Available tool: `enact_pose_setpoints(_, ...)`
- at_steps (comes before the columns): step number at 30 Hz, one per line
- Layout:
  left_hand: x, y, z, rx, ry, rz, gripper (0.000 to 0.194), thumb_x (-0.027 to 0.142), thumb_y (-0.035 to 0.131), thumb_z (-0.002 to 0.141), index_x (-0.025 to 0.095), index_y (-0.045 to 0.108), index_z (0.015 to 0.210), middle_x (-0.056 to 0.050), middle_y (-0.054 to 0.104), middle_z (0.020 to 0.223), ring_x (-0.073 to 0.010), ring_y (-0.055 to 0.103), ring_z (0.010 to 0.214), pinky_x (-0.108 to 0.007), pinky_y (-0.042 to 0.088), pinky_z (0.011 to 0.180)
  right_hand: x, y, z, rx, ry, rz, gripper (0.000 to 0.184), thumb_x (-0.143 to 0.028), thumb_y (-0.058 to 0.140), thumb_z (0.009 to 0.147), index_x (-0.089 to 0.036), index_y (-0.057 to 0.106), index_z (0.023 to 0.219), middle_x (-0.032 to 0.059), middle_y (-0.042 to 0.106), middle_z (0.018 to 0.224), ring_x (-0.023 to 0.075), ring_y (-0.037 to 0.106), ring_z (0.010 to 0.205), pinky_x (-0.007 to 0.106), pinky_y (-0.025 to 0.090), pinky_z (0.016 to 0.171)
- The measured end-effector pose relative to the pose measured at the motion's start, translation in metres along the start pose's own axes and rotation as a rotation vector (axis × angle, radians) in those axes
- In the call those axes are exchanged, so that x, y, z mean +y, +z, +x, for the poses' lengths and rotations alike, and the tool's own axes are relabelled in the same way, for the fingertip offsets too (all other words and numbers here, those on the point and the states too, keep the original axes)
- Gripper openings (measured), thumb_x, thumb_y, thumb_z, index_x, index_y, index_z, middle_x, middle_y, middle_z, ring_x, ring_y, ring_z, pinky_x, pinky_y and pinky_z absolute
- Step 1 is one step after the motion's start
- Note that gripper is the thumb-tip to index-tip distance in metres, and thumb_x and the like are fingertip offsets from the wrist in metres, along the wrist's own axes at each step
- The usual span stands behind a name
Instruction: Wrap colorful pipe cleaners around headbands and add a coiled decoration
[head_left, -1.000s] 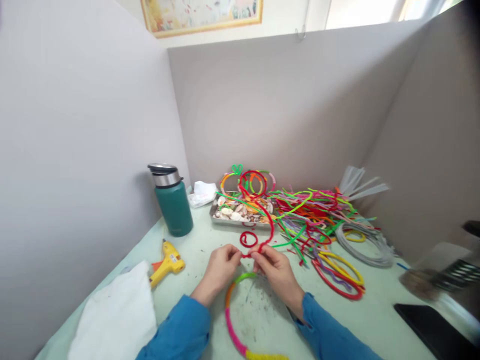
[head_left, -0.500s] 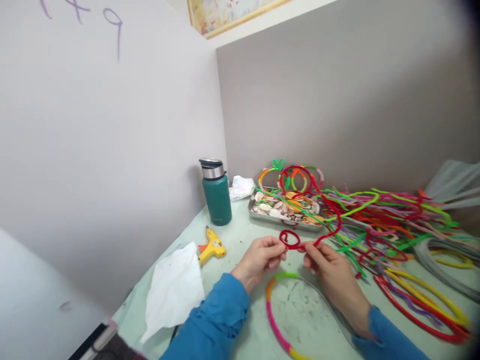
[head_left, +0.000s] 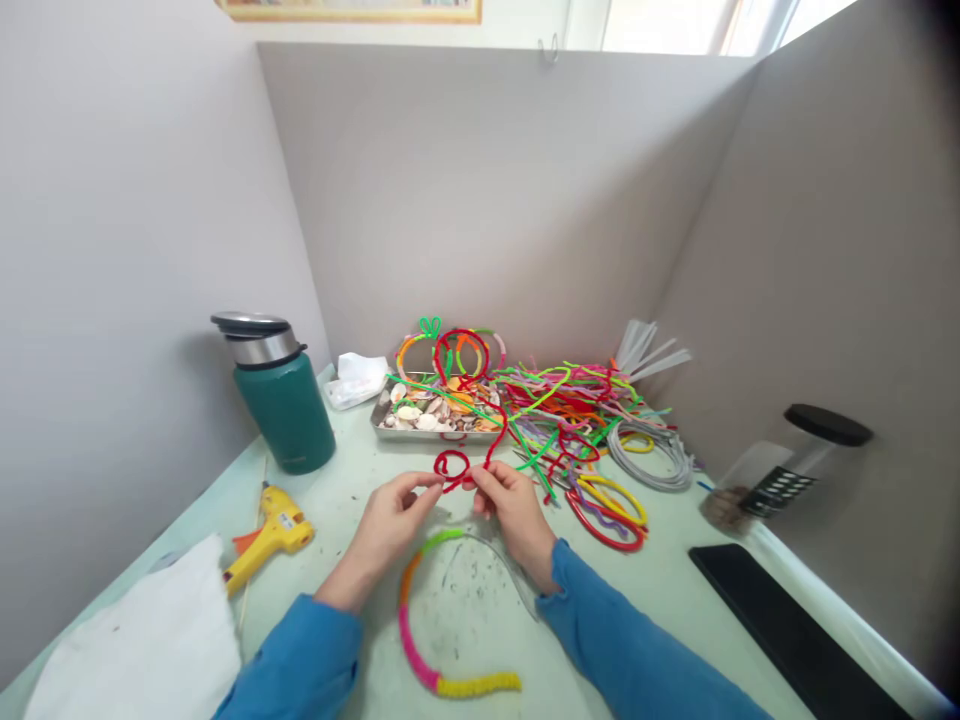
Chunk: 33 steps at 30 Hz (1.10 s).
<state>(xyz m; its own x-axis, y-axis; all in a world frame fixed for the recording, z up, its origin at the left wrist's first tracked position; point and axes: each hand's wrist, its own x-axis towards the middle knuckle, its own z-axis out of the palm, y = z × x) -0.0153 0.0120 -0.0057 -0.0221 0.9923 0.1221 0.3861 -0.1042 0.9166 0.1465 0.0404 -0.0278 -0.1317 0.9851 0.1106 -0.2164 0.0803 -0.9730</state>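
Head view: my left grip (head_left: 396, 515) and right grip (head_left: 519, 515), lower centre of frame, are pinched closed on a red fuzzy stem (head_left: 497, 447), its tail rising beside the metal tray (head_left: 439, 436) of shells (head_left: 431, 408). A red coil (head_left: 436, 463) shows just beyond my fingertips. Nearer, bottom centre, a hoop (head_left: 407, 635) lies on the bench (head_left: 465, 625), part-wrapped green, orange, pink and yellow; yellow glue gun (head_left: 277, 532), lower left.
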Motion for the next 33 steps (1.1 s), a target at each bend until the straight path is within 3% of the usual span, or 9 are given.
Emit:
enact_pose_setpoints(3,-0.001,0.001,-0.001,-0.009,0.095,0.132,0.026,0.036,0.056,0.075,0.017,0.068,0.087,-0.004,0.067,0.077,-0.0129,0.052,0.059,-0.024,0.038,0.057,0.000,0.001,0.000,-0.015,0.006,-0.016,0.027,-0.037,0.058,0.078,-0.012,0.060,0.068,-0.0022,0.054,0.047,0.0062,0.043,0.040,0.019,0.029,0.042)
enact_pose_setpoints(11,0.001,0.007,-0.007,-0.057,0.209,0.388,0.018,0.025,0.045,0.080,0.018,0.061,0.076,-0.001,0.061,0.065,-0.0143,0.051,0.060,-0.025,0.034,0.059,0.006,0.007,-0.003,-0.001,0.015,0.050,0.025,-0.035,0.060,0.076,-0.013,0.057,0.065,-0.0024,0.055,0.048,0.0049,0.040,0.039,0.018,0.026,0.040)
enact_pose_setpoints(14,-0.003,0.008,-0.006,-0.159,0.135,0.240,0.018,0.026,0.045,0.079,0.017,0.059,0.086,0.002,0.052,0.057,-0.0122,0.045,0.053,-0.024,0.032,0.054,0.006,0.003,0.001,-0.016,0.024,0.165,0.023,-0.035,0.060,0.077,-0.013,0.059,0.072,-0.0027,0.054,0.049,0.0055,0.043,0.040,0.017,0.027,0.040)
enact_pose_setpoints(17,-0.001,0.005,-0.004,-0.281,0.052,-0.006,0.028,0.030,0.048,0.079,0.014,0.053,0.100,0.006,0.043,0.053,-0.0100,0.040,0.049,-0.021,0.029,0.048,0.000,-0.006,0.008,0.000,0.030,0.358,0.021,-0.034,0.063,0.075,-0.014,0.058,0.076,-0.0002,0.061,0.065,0.0040,0.044,0.041,0.017,0.029,0.039)
enact_pose_setpoints(22,0.013,-0.001,-0.008,-0.466,-0.085,-0.223,0.035,0.035,0.055,0.077,0.015,0.047,0.104,0.008,0.043,0.052,-0.0054,0.027,0.041,-0.019,0.018,0.039,-0.013,-0.023,0.017,0.066,0.072,0.583,0.021,-0.029,0.070,0.068,-0.015,0.057,0.077,-0.0012,0.062,0.068,0.0033,0.044,0.041,0.016,0.032,0.038)
enact_pose_setpoints(29,0.021,-0.005,-0.023,-0.704,-0.143,-0.415,0.024,0.031,0.065,0.072,0.019,0.045,0.073,0.009,0.040,0.051,-0.0032,0.030,0.040,-0.015,0.016,0.035,-0.016,-0.035,0.022,0.161,0.086,0.622,0.022,-0.030,0.069,0.069,-0.014,0.059,0.079,-0.0023,0.061,0.064,0.0015,0.043,0.038,0.014,0.030,0.035)
enact_pose_setpoints(31,0.019,-0.007,-0.025,-0.816,-0.151,-0.431,0.024,0.033,0.066,0.071,0.018,0.048,0.078,0.008,0.044,0.052,-0.0026,0.031,0.037,-0.016,0.016,0.034,-0.017,-0.035,0.022,0.132,0.095,0.566,0.023,-0.034,0.067,0.070,-0.014,0.059,0.077,-0.0031,0.059,0.058,0.0014,0.040,0.035,0.014,0.026,0.033)
enact_pose_setpoints(33,0.016,-0.007,-0.024,-0.856,-0.159,-0.385,0.026,0.036,0.063,0.073,0.017,0.052,0.087,0.007,0.048,0.049,-0.0026,0.031,0.033,-0.016,0.015,0.032,-0.018,-0.034,0.020,0.050,0.134,0.502,0.026,-0.038,0.065,0.072,-0.014,0.058,0.075,-0.0049,0.055,0.050,0.0011,0.036,0.031,0.014,0.021,0.031)
